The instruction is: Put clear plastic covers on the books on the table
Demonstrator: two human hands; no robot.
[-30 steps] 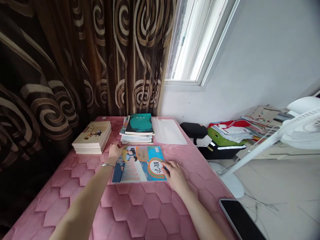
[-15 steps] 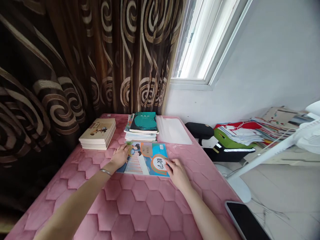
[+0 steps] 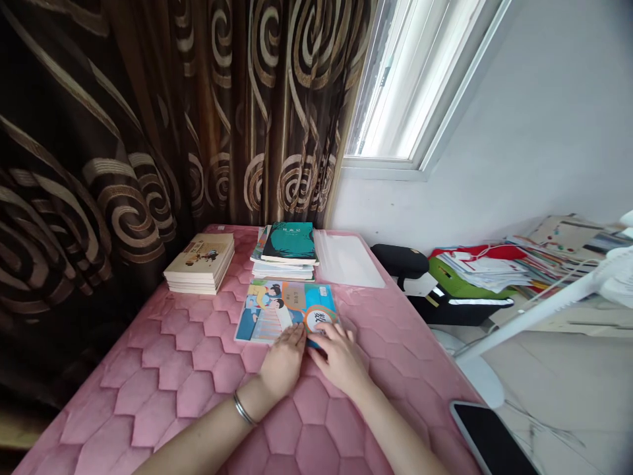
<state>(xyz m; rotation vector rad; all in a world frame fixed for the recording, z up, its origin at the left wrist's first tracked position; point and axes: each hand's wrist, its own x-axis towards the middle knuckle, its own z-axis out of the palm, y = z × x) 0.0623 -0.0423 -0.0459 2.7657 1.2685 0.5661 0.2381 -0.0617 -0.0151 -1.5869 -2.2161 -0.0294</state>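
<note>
A math textbook (image 3: 264, 323) with a colourful illustrated cover lies flat on the pink quilted surface in front of me. My left hand (image 3: 284, 359) rests at its lower edge, fingers stretched out side by side over the cover. Close beside it, my right hand (image 3: 339, 356) covers the lower right corner, thumb and fingers bent. Something small and dark blue shows between right thumb and fingers; what it is stays unclear. Part of the round title label is hidden by the right fingers.
Behind the textbook is a stack of books with a teal cover (image 3: 289, 242) on top. To its right lies a translucent white sheet (image 3: 349, 260); a beige book stack (image 3: 200, 262) sits left. A phone-like dark device (image 3: 489, 435) lies front right, near a white fan (image 3: 548, 313).
My left hand has moved from the book's left edge to its lower edge, near my right hand. My right hand has shifted slightly down and toward the left. The view has turned slightly.
</note>
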